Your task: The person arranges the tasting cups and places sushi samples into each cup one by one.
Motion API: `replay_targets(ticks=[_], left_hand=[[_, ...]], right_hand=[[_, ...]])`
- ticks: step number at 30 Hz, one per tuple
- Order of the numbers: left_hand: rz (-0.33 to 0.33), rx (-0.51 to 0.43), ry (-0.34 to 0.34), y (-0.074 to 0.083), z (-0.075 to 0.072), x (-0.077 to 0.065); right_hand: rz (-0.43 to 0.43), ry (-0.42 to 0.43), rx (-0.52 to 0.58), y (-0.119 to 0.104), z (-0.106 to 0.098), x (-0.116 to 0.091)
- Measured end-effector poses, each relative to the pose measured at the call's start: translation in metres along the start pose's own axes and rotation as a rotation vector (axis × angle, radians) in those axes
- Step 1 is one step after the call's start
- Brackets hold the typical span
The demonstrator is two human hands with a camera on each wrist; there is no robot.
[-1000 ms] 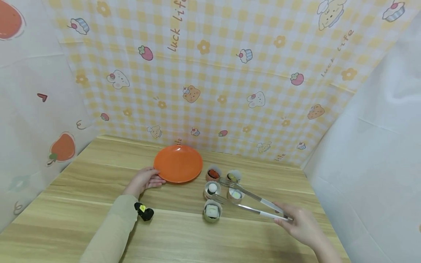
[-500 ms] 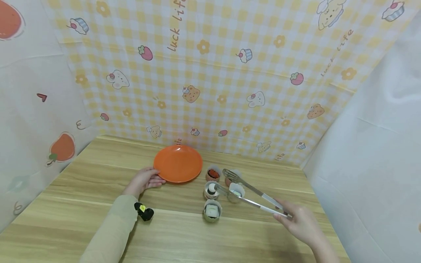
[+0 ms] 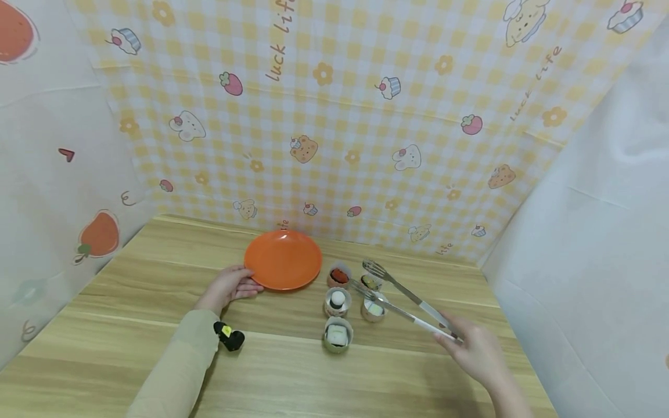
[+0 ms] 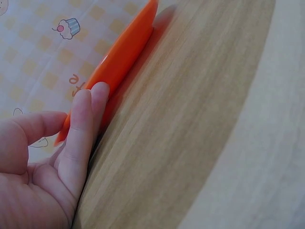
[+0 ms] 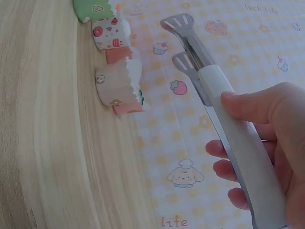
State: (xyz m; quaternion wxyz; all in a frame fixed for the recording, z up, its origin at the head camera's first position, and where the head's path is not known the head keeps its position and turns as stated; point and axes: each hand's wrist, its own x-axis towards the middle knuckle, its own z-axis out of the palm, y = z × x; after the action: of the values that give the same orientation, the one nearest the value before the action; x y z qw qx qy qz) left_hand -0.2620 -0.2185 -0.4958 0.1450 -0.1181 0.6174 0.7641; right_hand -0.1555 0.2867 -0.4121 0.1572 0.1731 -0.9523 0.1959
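My left hand (image 3: 232, 287) pinches the near-left rim of a round orange plate (image 3: 283, 259); in the left wrist view the thumb is above the rim and the fingers lie beneath. Metal serving tongs (image 5: 243, 148) with white handles are held in my right hand (image 3: 478, 351), their slotted tips spread apart with nothing between them. Those tips hover over the back of a group of small paper cups. One cup has a red-topped piece (image 3: 339, 275), one a yellowish piece (image 3: 370, 283), another a white ball (image 3: 337, 300). Pale pieces fill the green cup (image 3: 336, 335) and the right cup (image 3: 373, 313).
Everything stands on a wood-grain table (image 3: 272, 377). A yellow checked cloth (image 3: 334, 186) hangs along its back edge, close behind the plate. White cloths hang at the left (image 3: 52, 191) and right (image 3: 585, 249). A black strap (image 3: 230, 338) sits at the left wrist.
The tongs rise and shift toward the back right, away from the white-ball cup, uncovering the yellowish piece again. My left hand and the plate stay where they were.
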Motion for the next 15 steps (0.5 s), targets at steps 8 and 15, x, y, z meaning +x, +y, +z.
replay_targets(ticks=[8, 15], left_hand=[[0.0, -0.006, -0.003, 0.0, 0.0, 0.0], [0.007, -0.002, -0.011, -0.001, 0.0, 0.001]], right_hand=[[0.044, 0.031, 0.016, 0.006, 0.002, 0.001], [0.098, 0.073, -0.003, 0.011, 0.003, 0.003]])
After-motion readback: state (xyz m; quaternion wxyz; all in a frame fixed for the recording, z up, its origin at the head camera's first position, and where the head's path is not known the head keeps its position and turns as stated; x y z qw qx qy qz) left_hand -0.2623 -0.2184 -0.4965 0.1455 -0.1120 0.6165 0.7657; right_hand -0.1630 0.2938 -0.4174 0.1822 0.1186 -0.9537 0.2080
